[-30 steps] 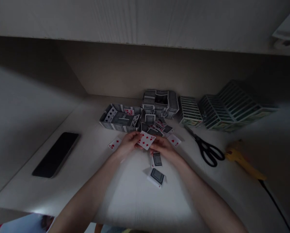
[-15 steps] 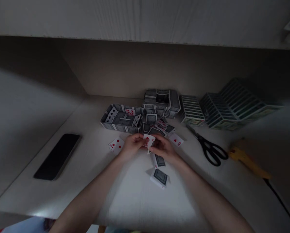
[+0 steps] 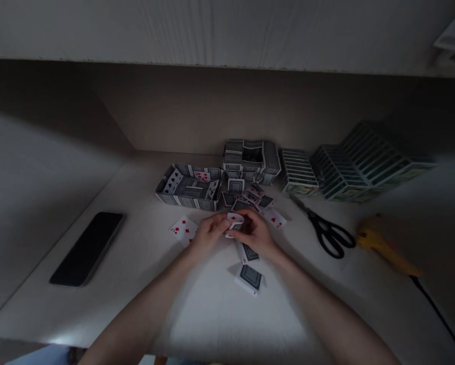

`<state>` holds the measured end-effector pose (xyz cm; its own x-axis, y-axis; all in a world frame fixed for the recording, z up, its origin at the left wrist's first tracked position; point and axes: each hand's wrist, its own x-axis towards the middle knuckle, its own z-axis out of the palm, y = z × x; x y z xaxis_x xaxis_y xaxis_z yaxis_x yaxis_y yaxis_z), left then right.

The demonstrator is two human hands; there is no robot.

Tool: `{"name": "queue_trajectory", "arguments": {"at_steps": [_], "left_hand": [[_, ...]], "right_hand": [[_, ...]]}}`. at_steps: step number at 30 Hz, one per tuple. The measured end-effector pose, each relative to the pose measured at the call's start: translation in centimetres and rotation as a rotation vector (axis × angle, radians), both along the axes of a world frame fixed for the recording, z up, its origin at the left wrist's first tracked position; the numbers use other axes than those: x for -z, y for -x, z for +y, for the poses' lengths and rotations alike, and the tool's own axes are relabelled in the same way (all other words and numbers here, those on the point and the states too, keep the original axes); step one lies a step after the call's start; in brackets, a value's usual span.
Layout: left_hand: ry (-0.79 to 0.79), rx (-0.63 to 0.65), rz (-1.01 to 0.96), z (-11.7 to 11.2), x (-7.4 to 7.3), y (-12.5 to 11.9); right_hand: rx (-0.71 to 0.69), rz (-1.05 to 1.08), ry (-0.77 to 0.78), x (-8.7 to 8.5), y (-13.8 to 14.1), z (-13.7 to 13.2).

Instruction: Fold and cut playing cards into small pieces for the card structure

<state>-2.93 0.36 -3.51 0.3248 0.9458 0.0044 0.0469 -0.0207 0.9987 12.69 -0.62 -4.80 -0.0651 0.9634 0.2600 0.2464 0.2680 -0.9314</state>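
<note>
A playing card with a red diamond showing is held between both hands, bent over so that part of its dark patterned back faces me. My left hand pinches its left side, while my right hand grips the right side. Just below the right hand lie two folded cards, backs up. A five of diamonds lies face up left of my left hand. To the right is a two of hearts. Beyond my fingers, several loose cards overlap in a small heap.
An open tray built of cards and a card-built box stand at the back. Green-edged card structures are at right, near black scissors and a yellow glue gun with a cord. A phone lies left. A shelf overhangs.
The card in my hands has been bent over: its face showed more before, and now its dark back shows below the fold. The camera view has shifted slightly.
</note>
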Motion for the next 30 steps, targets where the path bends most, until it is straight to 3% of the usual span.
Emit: {"name": "queue_trajectory", "arguments": {"at_steps": [7,13,18,25,30], "left_hand": [[0.002,-0.026,0.028,-0.5,0.5,-0.8],[-0.029,-0.202,0.073,-0.3,0.9,-0.8],[0.085,-0.198,0.002,-0.5,0.8,-0.9],[0.162,-0.178,-0.162,-0.3,0.4,-1.2],[0.159,-0.253,-0.064,0.2,0.2,-1.2]], "right_hand": [[0.013,-0.026,-0.055,0.2,0.0,-0.2],[-0.073,0.193,0.223,0.3,0.2,-0.2],[-0.077,0.34,0.388,0.0,0.4,-0.1],[-0.05,0.459,0.399,-0.4,0.2,0.3],[-0.037,0.418,0.382,0.2,0.1,0.5]]}}
